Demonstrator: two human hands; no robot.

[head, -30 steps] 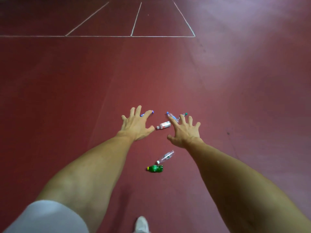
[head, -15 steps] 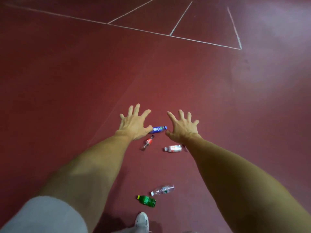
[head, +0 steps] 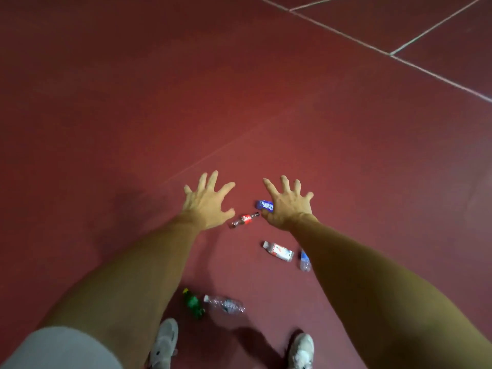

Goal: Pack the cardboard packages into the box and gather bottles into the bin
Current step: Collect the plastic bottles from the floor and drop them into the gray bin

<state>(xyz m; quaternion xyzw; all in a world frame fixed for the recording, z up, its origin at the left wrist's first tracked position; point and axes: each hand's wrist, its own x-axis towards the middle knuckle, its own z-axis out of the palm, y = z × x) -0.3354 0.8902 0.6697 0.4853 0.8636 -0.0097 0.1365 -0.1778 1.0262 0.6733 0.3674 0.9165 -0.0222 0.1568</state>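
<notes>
Your left hand (head: 206,203) and right hand (head: 287,206) hang empty, fingers spread wide, above bottles (head: 245,220) scattered on the red floor (head: 133,129); no bin shows. Bend first for the green bottle (head: 193,302) and clear bottle (head: 225,304) by your feet, gripping each mid-body.

blue bottle (head: 263,204): half behind right hand (head: 288,206) | green bottle (head: 193,304): part behind forearm (head: 127,283) | shoes (head: 165,340) (both): bottom-cut
</notes>
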